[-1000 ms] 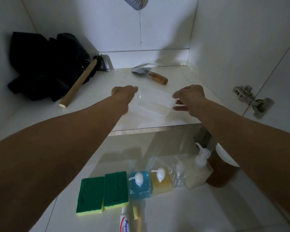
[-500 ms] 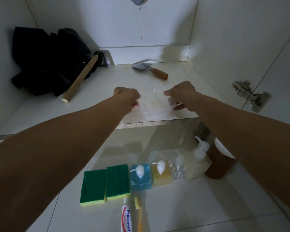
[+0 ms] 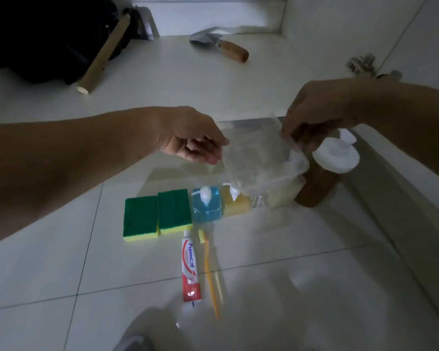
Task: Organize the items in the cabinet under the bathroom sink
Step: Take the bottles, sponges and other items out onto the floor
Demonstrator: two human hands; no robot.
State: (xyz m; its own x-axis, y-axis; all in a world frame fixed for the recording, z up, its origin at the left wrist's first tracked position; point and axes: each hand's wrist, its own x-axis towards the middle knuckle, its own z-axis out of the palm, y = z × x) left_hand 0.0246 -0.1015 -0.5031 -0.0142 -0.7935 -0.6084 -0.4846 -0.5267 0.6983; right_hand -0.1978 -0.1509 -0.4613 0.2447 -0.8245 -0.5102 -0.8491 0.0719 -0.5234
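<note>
A clear plastic container (image 3: 260, 168) hangs in the air over the cabinet's front edge, tilted. My left hand (image 3: 195, 140) grips its left rim and my right hand (image 3: 312, 117) grips its right rim. Below it on the tiled floor stand a blue soap bottle (image 3: 206, 206), a yellow soap bottle (image 3: 235, 202) and a pale bottle partly hidden behind the container. Two green sponges (image 3: 157, 216) lie to their left. A toothpaste tube (image 3: 190, 269) and a yellow toothbrush (image 3: 209, 272) lie in front.
A brown jar with a white lid (image 3: 319, 183) stands at the right. Inside the cabinet (image 3: 178, 82) lie a black cloth bundle (image 3: 43, 34), a wooden stick (image 3: 104, 54) and a trowel with a wooden handle (image 3: 221, 46). A door hinge (image 3: 363, 64) sits at the right.
Both hands have pulled the clear container off the cabinet shelf toward me and lifted it over the floor items. The view has tilted down.
</note>
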